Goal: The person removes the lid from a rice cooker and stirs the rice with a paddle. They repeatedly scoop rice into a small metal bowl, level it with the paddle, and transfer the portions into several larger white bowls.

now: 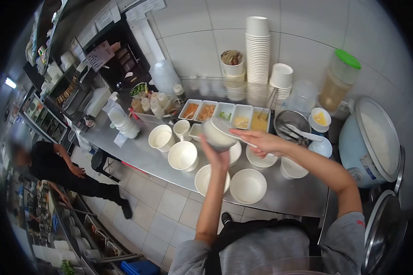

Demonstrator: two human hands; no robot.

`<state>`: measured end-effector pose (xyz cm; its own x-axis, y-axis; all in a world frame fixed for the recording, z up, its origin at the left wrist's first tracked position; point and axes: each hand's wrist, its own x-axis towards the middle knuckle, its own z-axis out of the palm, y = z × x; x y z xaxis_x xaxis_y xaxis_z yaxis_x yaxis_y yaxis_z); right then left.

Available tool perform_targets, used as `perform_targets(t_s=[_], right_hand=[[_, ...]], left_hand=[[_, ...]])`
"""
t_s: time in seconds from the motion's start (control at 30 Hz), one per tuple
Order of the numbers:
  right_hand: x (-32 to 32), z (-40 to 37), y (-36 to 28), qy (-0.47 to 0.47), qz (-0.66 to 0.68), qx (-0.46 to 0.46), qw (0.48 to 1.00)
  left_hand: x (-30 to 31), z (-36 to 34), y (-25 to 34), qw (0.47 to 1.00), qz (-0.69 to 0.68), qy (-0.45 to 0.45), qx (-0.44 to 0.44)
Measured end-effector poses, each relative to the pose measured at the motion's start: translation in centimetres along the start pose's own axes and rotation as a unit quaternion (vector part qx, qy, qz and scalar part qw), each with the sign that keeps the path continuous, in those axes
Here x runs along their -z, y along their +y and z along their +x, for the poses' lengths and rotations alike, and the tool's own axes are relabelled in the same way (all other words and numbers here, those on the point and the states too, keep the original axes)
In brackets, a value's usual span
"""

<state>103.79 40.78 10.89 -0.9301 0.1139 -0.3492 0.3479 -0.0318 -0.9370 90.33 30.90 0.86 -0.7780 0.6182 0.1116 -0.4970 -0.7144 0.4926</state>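
Tilted above the counter, a small round bowl [211,139] rests in my left hand [219,156], whose fingers curl around its side and base. My right hand [260,141] grips the handle of a white rice paddle [222,124], its broad head at the bowl's mouth. White contents, apparently rice, show partly there. Below and around my hands stand several white paper bowls, including a front one [248,186], one on the left [183,156] and one partly hidden under my left forearm [207,179].
Topping trays [225,113] line the counter's back. A tall cup stack [258,55] stands against the wall. To the right are a metal bowl of utensils [290,126] and a large rice container [371,142]. Another person [55,165] stands beyond the counter's left end.
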Motion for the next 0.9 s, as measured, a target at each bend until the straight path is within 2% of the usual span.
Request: perform_targets(t_s=[0.03, 0.1, 0.2, 0.23, 0.27, 0.33, 0.43, 0.57, 0.67, 0.77, 0.83, 0.87, 0.9], right_hand=[[-1.3, 1.6, -0.3, -0.018, 0.057, -0.004, 0.998], [-2.7, 4.1, -0.6, -0.009, 0.076, 0.017, 0.997], [-4.1, 7.8, 0.0, 0.010, 0.085, 0.039, 0.996], [-4.8, 8.6, 0.0, 0.007, 0.087, 0.041, 0.995], [-5.3, 9.3, 0.0, 0.005, 0.088, 0.041, 0.995], [-6.2, 10.5, -0.1, 0.001, 0.107, 0.049, 0.993], [-7.1, 11.8, -0.5, -0.001, 0.123, 0.060, 0.991], [-8.5, 12.6, -1.5, 0.064, 0.132, 0.072, 0.987], [-8.2, 14.2, -0.8, 0.067, 0.123, 0.102, 0.985], [-8.7, 15.9, -0.4, 0.066, 0.106, 0.149, 0.981], [-9.8, 17.2, 0.0, 0.092, 0.078, 0.207, 0.971], [-9.9, 17.5, -0.1, 0.101, 0.037, 0.183, 0.977], [-9.9, 18.8, 1.0, 0.124, -0.004, 0.226, 0.966]], left_hand=[[1.5, -0.1, 2.8, 0.999, -0.012, 0.037, 0.008], [6.0, 0.1, 7.5, 0.998, -0.028, 0.052, 0.027], [10.6, 1.3, 12.0, 0.986, 0.125, 0.091, -0.058], [11.5, 1.8, 13.1, 0.960, 0.258, 0.073, -0.084], [12.3, 2.4, 13.9, 0.915, 0.386, 0.053, -0.107], [13.6, 3.3, 14.8, 0.776, 0.614, 0.003, -0.146], [17.5, 4.9, 14.2, 0.631, 0.768, -0.104, -0.045], [17.1, 4.3, 14.5, 0.493, 0.847, -0.088, -0.176], [16.3, 4.2, 14.8, 0.334, 0.926, -0.175, 0.003], [20.5, 6.0, 12.0, 0.261, 0.938, -0.226, -0.027], [18.8, 6.5, 13.2, 0.345, 0.920, -0.182, 0.046], [18.0, 6.4, 14.0, 0.384, 0.906, -0.159, 0.083], [17.9, 6.3, 15.0, 0.454, 0.877, -0.143, 0.070]])
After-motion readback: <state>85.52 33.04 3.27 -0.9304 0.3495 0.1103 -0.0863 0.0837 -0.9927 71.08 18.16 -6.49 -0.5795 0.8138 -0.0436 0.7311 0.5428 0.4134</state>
